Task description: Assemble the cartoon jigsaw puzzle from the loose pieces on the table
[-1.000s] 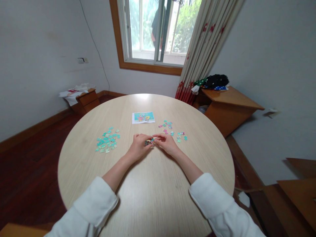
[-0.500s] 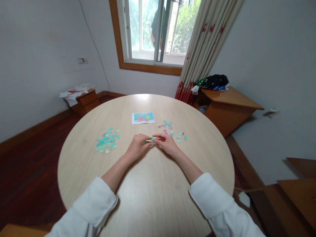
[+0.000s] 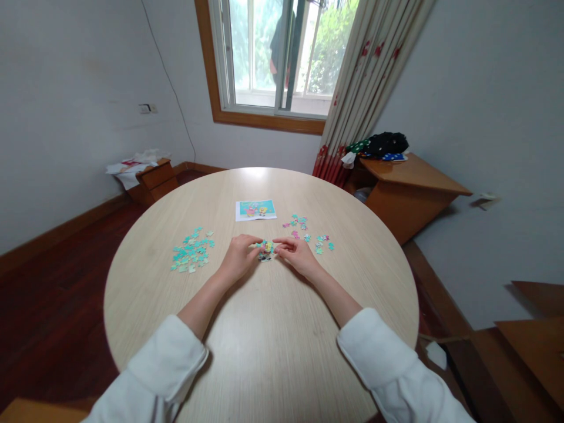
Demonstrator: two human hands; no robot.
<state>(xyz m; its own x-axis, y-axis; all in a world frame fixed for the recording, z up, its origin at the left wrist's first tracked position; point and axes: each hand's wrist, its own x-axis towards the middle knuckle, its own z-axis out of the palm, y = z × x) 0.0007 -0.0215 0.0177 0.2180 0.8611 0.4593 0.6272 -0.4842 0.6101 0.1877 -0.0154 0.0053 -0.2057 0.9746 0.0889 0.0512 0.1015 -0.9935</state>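
A small patch of joined jigsaw pieces [image 3: 267, 249], with yellow, teal and dark parts, lies on the table between my hands. My left hand [image 3: 240, 255] is at its left edge, with thumb and fingers apart. Along the right edge, my right hand [image 3: 297, 254] has its thumb and index finger closed in on the patch; the exact contact is too small to make out. Beyond the hands lies a picture card [image 3: 255, 210] showing a pink and a yellow cartoon figure on teal.
Loose teal puzzle pieces [image 3: 191, 251] are heaped on the left of the round table [image 3: 268, 346]. More scattered pieces [image 3: 296, 222], teal and pink, lie at the right. A wooden cabinet [image 3: 409, 173] with cloths on top stands behind the table's right side.
My left hand has drawn back slightly to the left and its fingers have parted, so more of the joined pieces shows. My right hand has hardly moved.
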